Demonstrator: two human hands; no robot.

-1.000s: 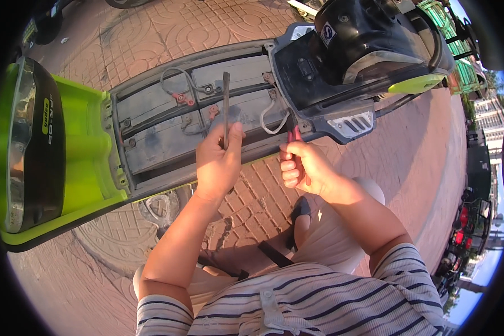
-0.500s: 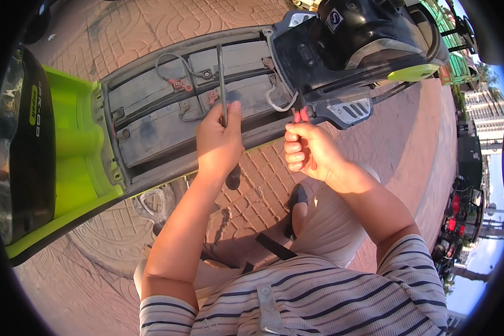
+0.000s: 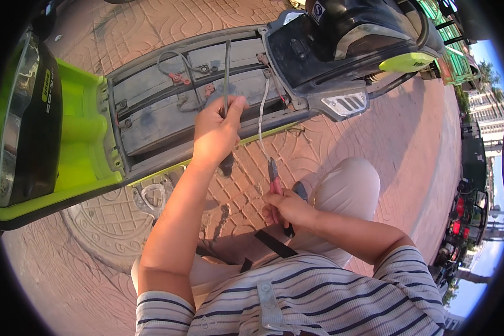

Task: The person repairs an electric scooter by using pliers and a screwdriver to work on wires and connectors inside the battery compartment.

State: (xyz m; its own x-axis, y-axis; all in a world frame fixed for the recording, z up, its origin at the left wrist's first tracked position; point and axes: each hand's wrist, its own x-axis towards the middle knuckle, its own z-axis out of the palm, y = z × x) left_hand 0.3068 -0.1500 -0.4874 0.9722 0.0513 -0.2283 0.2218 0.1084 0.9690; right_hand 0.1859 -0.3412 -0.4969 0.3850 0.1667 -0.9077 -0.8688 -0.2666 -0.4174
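Observation:
My left hand (image 3: 214,134) is closed around a long screwdriver (image 3: 227,70); its shaft points away over the batteries and its dark handle comes out below the fist. Pliers (image 3: 275,185) with red handles are gripped in my right hand (image 3: 290,208), low in front of my knee. Their jaws meet the lower end of a white cable (image 3: 261,120), which runs taut from a terminal at the right end of the battery bank. Several grey batteries (image 3: 157,123) lie in the open floor compartment of a green and black scooter. Red terminal covers (image 3: 179,79) show among them.
A grey cable loop (image 3: 161,60) lies across the far batteries. The compartment's rim (image 3: 207,150) runs between me and the batteries. The black seat base (image 3: 319,61) stands at right, the green front panel (image 3: 78,123) at left. A clear plastic piece (image 3: 151,196) rests on the paving.
My right hand has drawn the pliers down toward me, stretching the white cable out of the compartment over its near rim. My left hand keeps the screwdriver in almost the same place.

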